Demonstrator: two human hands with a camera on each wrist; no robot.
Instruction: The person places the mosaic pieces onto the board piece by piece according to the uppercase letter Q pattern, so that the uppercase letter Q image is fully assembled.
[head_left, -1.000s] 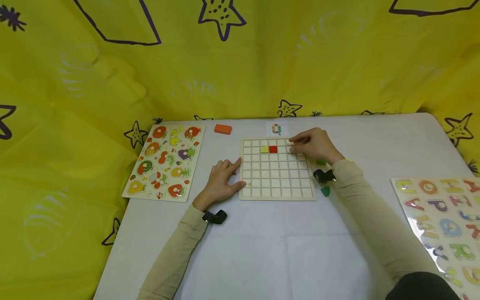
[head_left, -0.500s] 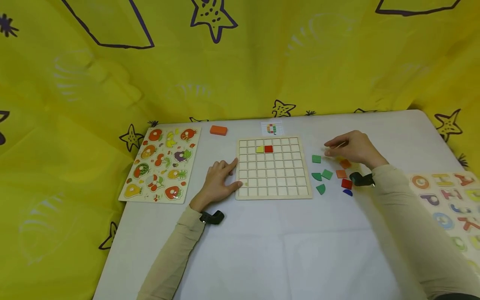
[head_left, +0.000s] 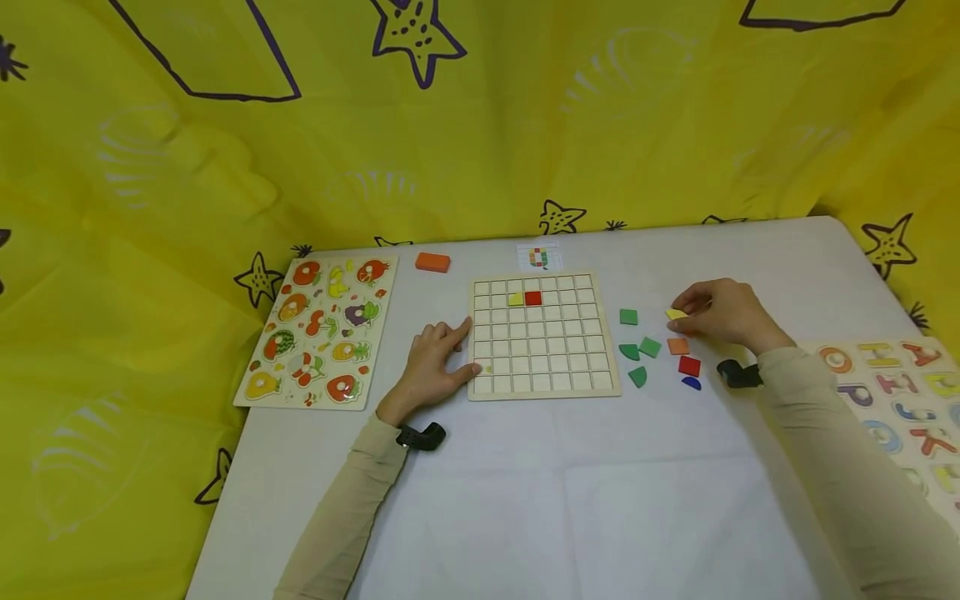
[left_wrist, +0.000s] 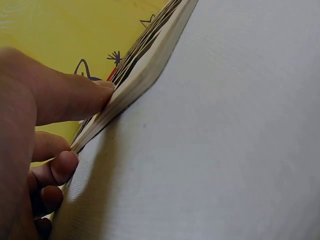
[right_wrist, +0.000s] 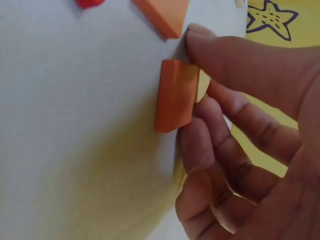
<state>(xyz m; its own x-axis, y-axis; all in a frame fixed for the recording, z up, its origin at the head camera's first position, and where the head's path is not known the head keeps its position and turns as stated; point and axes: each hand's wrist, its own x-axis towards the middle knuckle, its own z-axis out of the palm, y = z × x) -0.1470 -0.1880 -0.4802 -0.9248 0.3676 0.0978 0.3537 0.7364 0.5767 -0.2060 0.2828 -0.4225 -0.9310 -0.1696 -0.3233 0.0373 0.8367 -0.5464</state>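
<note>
My left hand [head_left: 432, 361] rests at the left edge of the square wooden grid board [head_left: 538, 393], thumb and index finger touching its rim; the board's edge [left_wrist: 145, 80] also shows in the left wrist view. A yellow piece [head_left: 516, 299] and a red square [head_left: 532, 298] sit side by side in the grid. Right of the board, my right hand [head_left: 723, 312] pinches a small yellow piece [head_left: 676, 315] with a curved edge between thumb and fingers. In the right wrist view, an orange block [right_wrist: 175, 97] lies against this yellow piece [right_wrist: 202, 85].
Between board and right hand lie green pieces [head_left: 650, 347], an orange square [head_left: 678, 347], a red square [head_left: 689, 366] and a blue half-round [head_left: 692, 383]. A pattern card [head_left: 551, 249] and an orange block [head_left: 432, 262] are behind. Fruit [head_left: 296, 371] and letter [head_left: 855, 375] puzzles flank the board.
My right hand has moved from the board's upper right to the loose pieces and now pinches a yellow one. The left hand stays at the board's edge. The head view has shifted slightly.
</note>
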